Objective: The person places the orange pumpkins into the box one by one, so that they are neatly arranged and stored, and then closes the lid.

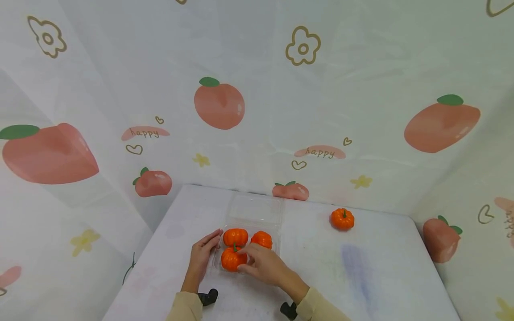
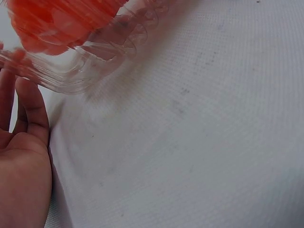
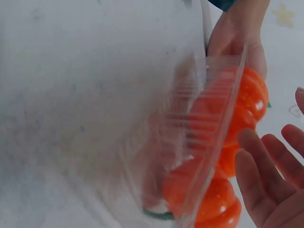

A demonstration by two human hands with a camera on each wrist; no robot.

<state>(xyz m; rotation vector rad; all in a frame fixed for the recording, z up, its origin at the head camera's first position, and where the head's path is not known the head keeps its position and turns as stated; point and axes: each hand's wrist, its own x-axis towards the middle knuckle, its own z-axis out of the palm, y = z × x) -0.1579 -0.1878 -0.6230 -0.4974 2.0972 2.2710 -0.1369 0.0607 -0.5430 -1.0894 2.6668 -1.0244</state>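
Note:
A clear plastic clamshell box lies with its lid folded back, away from me. Inside are three small orange toy pumpkins: one at the back left, one at the right and one at the front left, its green stem up. My left hand rests its extended fingers along the box's left side, and the left wrist view shows its fingertips at the clear wall. Over the box's front right, my right hand has thumb and fingertips right at the front pumpkin, fingers loosely bent and partly hiding the right pumpkin.
Another orange pumpkin stands alone at the back right of the white-covered table. Behind the table hangs a curtain printed with peaches and flowers. Black device parts show at both wrists.

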